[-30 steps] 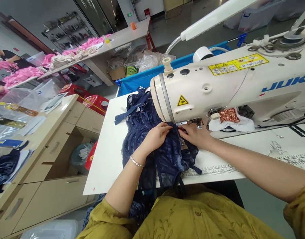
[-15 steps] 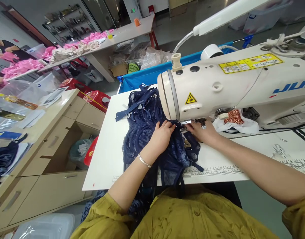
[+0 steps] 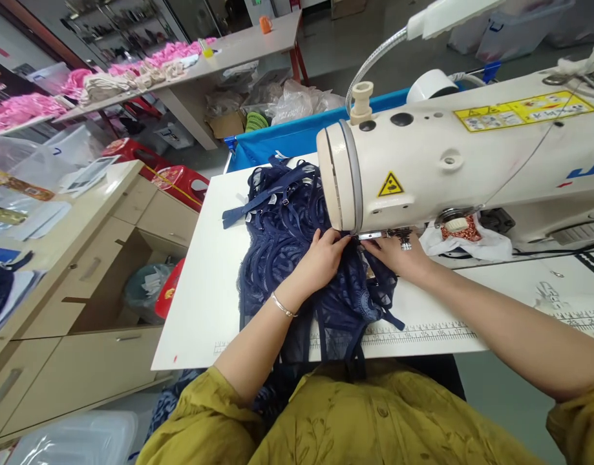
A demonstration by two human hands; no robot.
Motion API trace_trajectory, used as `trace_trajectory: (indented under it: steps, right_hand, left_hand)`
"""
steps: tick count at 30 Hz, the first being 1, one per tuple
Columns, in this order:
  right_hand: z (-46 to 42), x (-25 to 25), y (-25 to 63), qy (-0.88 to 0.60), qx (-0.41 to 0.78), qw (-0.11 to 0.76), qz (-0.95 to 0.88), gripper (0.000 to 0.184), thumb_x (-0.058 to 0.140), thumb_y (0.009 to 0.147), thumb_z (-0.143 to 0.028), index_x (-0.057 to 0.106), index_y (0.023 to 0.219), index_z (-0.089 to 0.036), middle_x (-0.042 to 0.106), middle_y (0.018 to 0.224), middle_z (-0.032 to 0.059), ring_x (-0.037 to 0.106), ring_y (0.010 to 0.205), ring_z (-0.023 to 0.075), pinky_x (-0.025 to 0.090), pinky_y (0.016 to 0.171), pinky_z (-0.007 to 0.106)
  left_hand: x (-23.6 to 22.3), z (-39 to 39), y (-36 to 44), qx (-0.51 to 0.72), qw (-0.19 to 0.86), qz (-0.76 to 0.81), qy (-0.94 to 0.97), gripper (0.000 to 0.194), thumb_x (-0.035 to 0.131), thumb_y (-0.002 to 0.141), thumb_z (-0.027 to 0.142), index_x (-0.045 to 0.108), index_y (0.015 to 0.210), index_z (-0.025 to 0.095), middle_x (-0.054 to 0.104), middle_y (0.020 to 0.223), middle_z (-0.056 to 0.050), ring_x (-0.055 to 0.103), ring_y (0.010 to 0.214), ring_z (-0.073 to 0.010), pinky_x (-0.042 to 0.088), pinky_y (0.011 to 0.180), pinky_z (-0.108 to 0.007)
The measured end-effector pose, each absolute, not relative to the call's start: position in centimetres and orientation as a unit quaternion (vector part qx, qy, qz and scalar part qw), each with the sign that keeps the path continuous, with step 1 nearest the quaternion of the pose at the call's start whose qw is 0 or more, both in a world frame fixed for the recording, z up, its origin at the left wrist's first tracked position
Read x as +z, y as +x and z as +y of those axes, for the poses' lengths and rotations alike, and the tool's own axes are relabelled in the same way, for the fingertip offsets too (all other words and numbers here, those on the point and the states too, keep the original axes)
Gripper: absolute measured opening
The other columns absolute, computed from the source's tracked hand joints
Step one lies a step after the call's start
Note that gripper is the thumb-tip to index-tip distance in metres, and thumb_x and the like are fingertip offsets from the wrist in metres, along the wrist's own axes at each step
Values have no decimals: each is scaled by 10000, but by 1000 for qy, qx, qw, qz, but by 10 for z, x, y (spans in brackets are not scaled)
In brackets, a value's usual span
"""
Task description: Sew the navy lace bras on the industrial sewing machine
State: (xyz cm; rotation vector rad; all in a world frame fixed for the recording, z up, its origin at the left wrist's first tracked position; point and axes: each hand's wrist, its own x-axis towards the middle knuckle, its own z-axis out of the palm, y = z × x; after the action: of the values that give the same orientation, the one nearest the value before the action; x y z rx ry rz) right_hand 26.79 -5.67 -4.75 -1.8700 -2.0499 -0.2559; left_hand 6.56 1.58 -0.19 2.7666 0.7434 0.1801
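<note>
Navy lace bras [image 3: 282, 258] lie heaped on the white sewing table [image 3: 194, 284], with straps and sheer bands trailing over its front edge. My left hand [image 3: 324, 259] pinches the navy fabric just left of the needle area. On the other side, my right hand [image 3: 398, 253] reaches under the head of the sewing machine [image 3: 413, 168], fingers closed on the same garment's edge. Both sets of fingertips nearly meet by the presser foot, which the machine head partly hides. A loose strap [image 3: 392, 320] sticks out below my right hand.
A wooden drawer cabinet [image 3: 97, 258] stands at the left, red stools [image 3: 178, 184] behind it. Blue cloth [image 3: 277, 139] hangs beyond the table. Copper-coloured material in a white wrap [image 3: 464, 232] sits under the machine arm. Pink garments [image 3: 156, 58] cover a far table, where another person is partly visible.
The view has shifted slightly, so the machine appears further right. My fingertips have drawn closer together at the needle area, and the fabric by my right hand has shifted a little.
</note>
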Motion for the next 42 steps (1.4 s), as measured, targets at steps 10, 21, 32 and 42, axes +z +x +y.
trace_trajectory:
  steps: [10, 21, 32, 42]
  right_hand:
    - [-61, -45, 274, -657, -85, 132, -737, 369, 390, 1038, -293, 721, 1162, -186, 733, 1107, 128, 664, 992, 265, 444, 903, 406]
    - [-62, -49, 272, -663, -110, 157, -723, 289, 464, 1023, -315, 720, 1074, -192, 737, 1115, 92, 666, 898, 227, 424, 850, 353]
    - [-64, -49, 272, -648, -129, 171, -731, 285, 453, 1031, -310, 704, 1115, -205, 722, 1155, 84, 657, 922, 228, 406, 866, 351]
    - [-64, -50, 273, -651, -108, 176, -731, 284, 457, 1029, -316, 714, 1090, -211, 740, 1099, 77, 659, 1017, 256, 416, 902, 369]
  left_hand:
    - [-4, 24, 59, 81, 150, 230, 958, 348, 395, 996, 96, 626, 1254, 129, 602, 1243, -120, 497, 1322, -236, 378, 1158, -449]
    - [-7, 24, 60, 55, 121, 227, 965, 427, 329, 991, 67, 577, 1321, 178, 591, 1281, -94, 480, 1341, -212, 350, 1173, -437]
    - [-4, 27, 60, 55, 143, 221, 963, 442, 345, 977, 42, 593, 1304, 208, 595, 1270, -73, 547, 1252, -190, 349, 1175, -426]
    - [-2, 29, 61, 63, 154, 213, 963, 429, 353, 975, 44, 612, 1282, 193, 601, 1281, -77, 571, 1225, -191, 348, 1184, -420]
